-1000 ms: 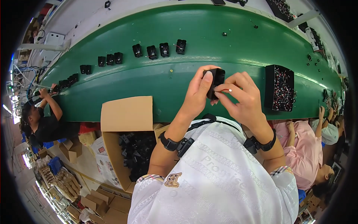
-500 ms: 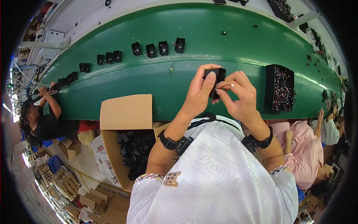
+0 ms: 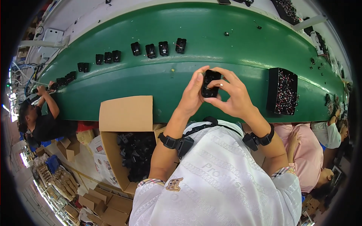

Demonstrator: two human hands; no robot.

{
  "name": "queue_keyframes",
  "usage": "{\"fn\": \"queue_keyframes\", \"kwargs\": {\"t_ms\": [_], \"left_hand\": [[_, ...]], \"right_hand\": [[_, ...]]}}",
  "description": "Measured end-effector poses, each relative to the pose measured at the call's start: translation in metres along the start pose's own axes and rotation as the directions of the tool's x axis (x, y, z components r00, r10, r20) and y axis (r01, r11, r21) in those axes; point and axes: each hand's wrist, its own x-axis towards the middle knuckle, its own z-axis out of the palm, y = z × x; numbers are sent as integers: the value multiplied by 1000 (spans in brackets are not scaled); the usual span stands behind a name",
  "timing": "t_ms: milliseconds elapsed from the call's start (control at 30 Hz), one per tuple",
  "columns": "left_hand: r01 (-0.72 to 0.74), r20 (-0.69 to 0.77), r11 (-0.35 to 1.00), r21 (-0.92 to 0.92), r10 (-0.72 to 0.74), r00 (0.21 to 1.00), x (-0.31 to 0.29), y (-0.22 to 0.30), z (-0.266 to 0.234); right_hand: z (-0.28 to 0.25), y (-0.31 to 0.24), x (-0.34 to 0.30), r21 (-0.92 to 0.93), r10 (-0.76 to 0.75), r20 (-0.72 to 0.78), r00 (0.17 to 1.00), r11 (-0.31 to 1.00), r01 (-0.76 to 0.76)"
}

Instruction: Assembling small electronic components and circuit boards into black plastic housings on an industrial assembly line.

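Above the green table I hold a small black plastic housing (image 3: 207, 87) with its hollow side turned up. My left hand (image 3: 191, 92) grips it along its left side, thumb at the upper edge. My right hand (image 3: 234, 92) is curled round the right side, thumb at the lower end. Its bent index finger reaches into the hollow, and the fingertip hides part of the inside. A tiny white spot shows by that finger; I cannot make out what it is. To the right stands a black box (image 3: 270, 92) of small parts with red and white bits.
Several similar black housings (image 3: 163, 49) stand in a row across the green table (image 3: 226, 49). An open cardboard box (image 3: 126, 113) of black parts is at the lower left. One person (image 3: 45, 116) works at the far left; another in pink (image 3: 307, 154) sits to the right.
The black housing has been turned so its hollow side faces up. My right hand has moved left onto it, with the index finger now inside. Both hands shifted slightly left.
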Motion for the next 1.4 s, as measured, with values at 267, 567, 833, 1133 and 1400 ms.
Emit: {"fn": "queue_keyframes", "kwargs": {"t_ms": [267, 567, 833, 1133, 1400], "left_hand": [[73, -728, 774, 629, 553, 406, -135, 14, -100], [911, -683, 199, 362, 721, 115, -345, -123, -286], [979, -981, 83, 184, -41, 188, -314, -168, -337], [819, -998, 571, 57, 14, 59, -309, -97, -298], [256, -932, 919, 300, 339, -124, -281, 31, -179]], "right_hand": [[61, 164, 46, -184, 36, -79, 996, 982, -50], [111, 251, 105, -338, 34, 125, 992, 941, 10], [53, 259, 99, -274, 51, -140, 989, 958, -88], [27, 366, 110, 150, 685, -277, 673, 723, -674], [34, 291, 74, 103, 482, -363, 797, 871, -480]]}}
